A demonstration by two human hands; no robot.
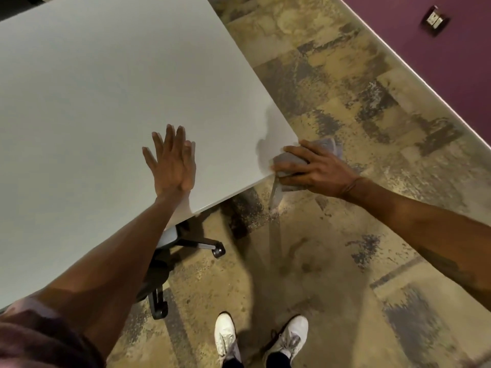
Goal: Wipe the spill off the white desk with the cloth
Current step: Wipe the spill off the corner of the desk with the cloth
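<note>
The white desk (pixel 106 102) fills the upper left of the head view. My left hand (pixel 171 163) lies flat on it near the front edge, palm down, fingers spread, holding nothing. My right hand (pixel 316 171) presses a grey cloth (pixel 288 162) against the desk's right corner; part of the cloth hangs over the edge and a strip dangles below. A faint grey smear or shadow (pixel 268 123) runs along the desk edge just above the cloth. I cannot make out a distinct spill elsewhere on the desk.
An office chair base with black castors (pixel 186 248) sits under the desk's front edge. Patchy tan and grey carpet (pixel 345 235) covers the floor. My white shoes (pixel 260 338) stand at the bottom. A purple wall with a socket plate (pixel 434 18) is at the upper right.
</note>
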